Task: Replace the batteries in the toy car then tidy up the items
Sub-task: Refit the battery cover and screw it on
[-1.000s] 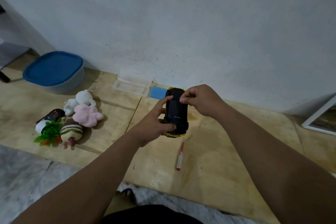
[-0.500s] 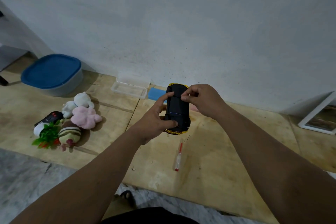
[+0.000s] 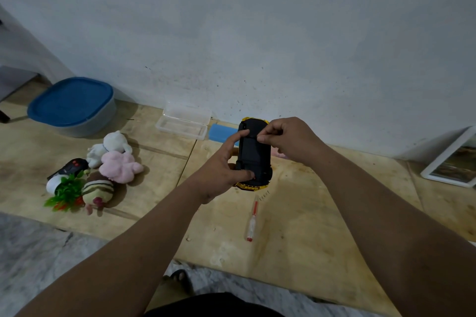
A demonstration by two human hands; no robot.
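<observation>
Black underside of the toy car up, gripped in the left hand; right hand pinching at its top edge, above the screwdriver.

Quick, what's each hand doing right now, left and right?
Left hand: grips the upturned toy car, fingers curled round its body.
Right hand: fingertips pinch at the car's black underside; what they pinch cannot be told.

We record two bare forearms, unsleeved to the frame edge, ending in a left hand and a right hand. No rings, watch or bands visible. Dark clothing shows at the bottom edge.
</observation>
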